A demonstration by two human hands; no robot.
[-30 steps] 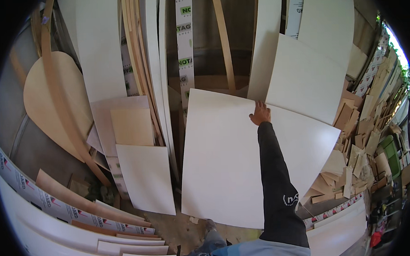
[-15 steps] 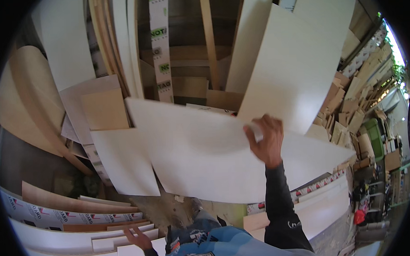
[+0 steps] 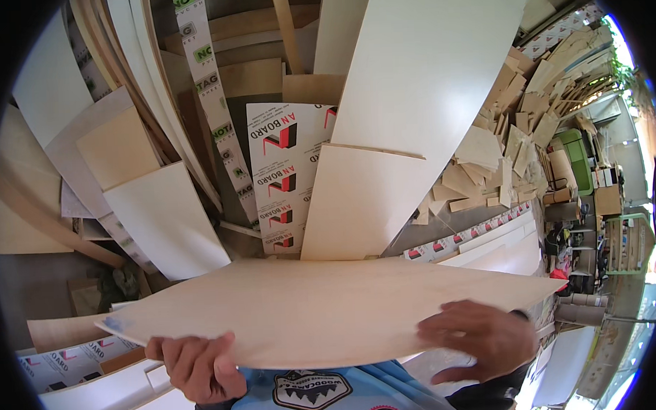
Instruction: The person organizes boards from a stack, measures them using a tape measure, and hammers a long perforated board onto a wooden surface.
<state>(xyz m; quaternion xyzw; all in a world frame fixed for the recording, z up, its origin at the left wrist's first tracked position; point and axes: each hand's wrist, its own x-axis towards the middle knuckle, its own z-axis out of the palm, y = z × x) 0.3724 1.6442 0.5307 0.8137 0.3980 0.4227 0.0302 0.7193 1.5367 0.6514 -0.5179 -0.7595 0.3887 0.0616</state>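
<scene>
A wide, thin plywood sheet (image 3: pixel 331 306) with a pale face lies across in front of my body, its near edge close to my shirt. My left hand (image 3: pixel 198 367) is closed around that edge near its left end. By the right part of the same edge is my right hand (image 3: pixel 481 340), its fingers stretched over the sheet's face and its thumb apart below. It looks slightly blurred, and whether it touches the sheet I cannot tell. A blue smudge marks the sheet's left corner.
Beyond the sheet lean a printed white board (image 3: pixel 280 178), a smaller pale panel (image 3: pixel 364 200) and a tall white panel (image 3: pixel 425 79). A white offcut (image 3: pixel 166 221) leans at left. Scrap wood pieces (image 3: pixel 478 156) are heaped at right, near a green crate (image 3: pixel 576 160).
The large sheet has tilted and come close to my body, now showing a plywood face and uncovering the printed board. My left hand has closed on its edge; my right hand has come down nearer.
</scene>
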